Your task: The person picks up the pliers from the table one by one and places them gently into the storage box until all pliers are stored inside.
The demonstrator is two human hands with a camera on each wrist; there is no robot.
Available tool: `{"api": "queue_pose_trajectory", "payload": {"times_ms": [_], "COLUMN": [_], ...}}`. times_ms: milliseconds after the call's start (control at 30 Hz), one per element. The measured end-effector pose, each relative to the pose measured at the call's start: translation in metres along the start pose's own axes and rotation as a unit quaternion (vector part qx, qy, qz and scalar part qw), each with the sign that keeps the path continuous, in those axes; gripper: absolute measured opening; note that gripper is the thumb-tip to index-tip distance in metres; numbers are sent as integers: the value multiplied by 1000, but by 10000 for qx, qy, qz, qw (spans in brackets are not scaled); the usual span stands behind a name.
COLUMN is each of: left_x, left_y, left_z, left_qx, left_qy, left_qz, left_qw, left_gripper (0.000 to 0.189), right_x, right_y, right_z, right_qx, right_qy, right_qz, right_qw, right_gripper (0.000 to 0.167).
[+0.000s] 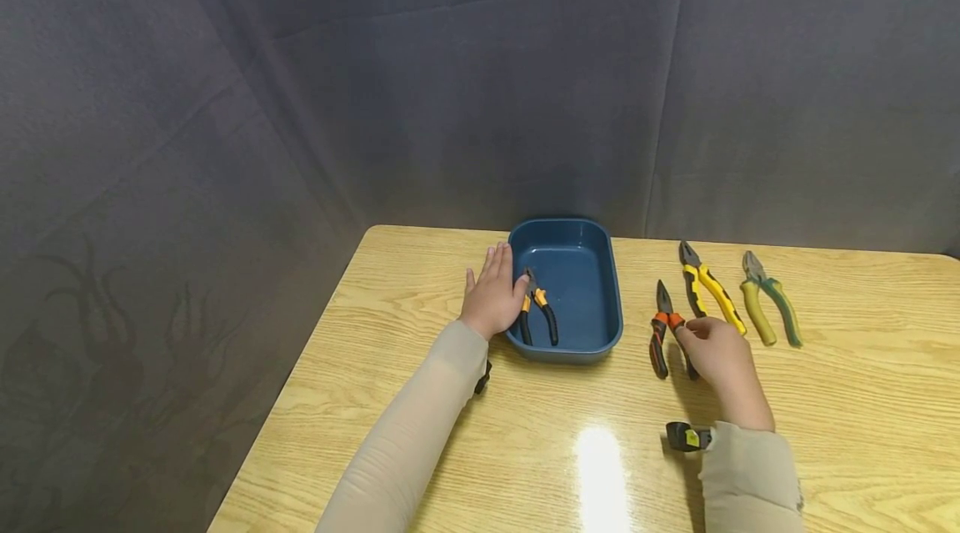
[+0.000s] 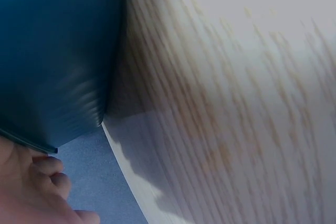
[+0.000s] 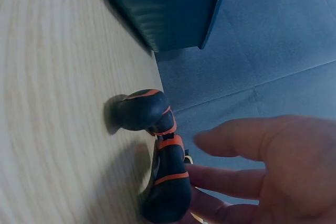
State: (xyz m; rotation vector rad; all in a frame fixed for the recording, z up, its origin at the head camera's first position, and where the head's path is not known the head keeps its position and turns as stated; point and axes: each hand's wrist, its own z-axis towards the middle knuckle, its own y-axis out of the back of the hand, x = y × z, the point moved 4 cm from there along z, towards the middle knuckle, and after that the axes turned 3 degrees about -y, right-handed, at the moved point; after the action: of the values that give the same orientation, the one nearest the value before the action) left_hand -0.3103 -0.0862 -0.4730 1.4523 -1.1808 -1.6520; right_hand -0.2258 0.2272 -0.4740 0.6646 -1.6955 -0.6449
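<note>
Pliers point(image 1: 662, 319), orange-trimmed, touch right fingers point(image 3: 231, 180); yellow wrist label point(image 1: 692, 438) unreadable.

The blue bin point(image 1: 581, 291) holds orange-and-black pliers point(image 1: 540, 298). To its right lie black-and-red-orange pliers point(image 1: 662, 319), yellow-and-black pliers point(image 1: 712, 286), yellow-and-green pliers point(image 1: 754, 304). Beneath it, the tabletop point(image 1: 420, 283) is wood-grained yellow.

Wooden table point(image 1: 517, 450), blue bin point(image 1: 564, 356), three pliers point(image 1: 717, 292)

Gap between bin point(image 1: 587, 293) and red pliers point(image 1: 667, 319)
</note>
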Motion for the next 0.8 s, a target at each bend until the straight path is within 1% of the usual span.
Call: {"api": "queue_pose_trajectory", "payload": {"times_ms": [167,433,800], "left_x": [-1,-1,-2], "left_y": [0,1,2], "left_z": [0,-2,-3], "left_qx": [8,-2,-32], "left_qy": [26,41,5], "left_qz": [15,-14,-61], "left_qw": [10000,10000,10000], "left_gripper": [68,69,69], "right_x": [-1,-3,-5], "right_y": [-1,-3,-6], "right_z": [-1,1,3], "right_qx": [-115,-303,-352], "right_qy": [47,-40,-106], "right_qz": [26,137,179], "right_qw": [9999,9994,9992], "right_gripper": [45,42,43]}}
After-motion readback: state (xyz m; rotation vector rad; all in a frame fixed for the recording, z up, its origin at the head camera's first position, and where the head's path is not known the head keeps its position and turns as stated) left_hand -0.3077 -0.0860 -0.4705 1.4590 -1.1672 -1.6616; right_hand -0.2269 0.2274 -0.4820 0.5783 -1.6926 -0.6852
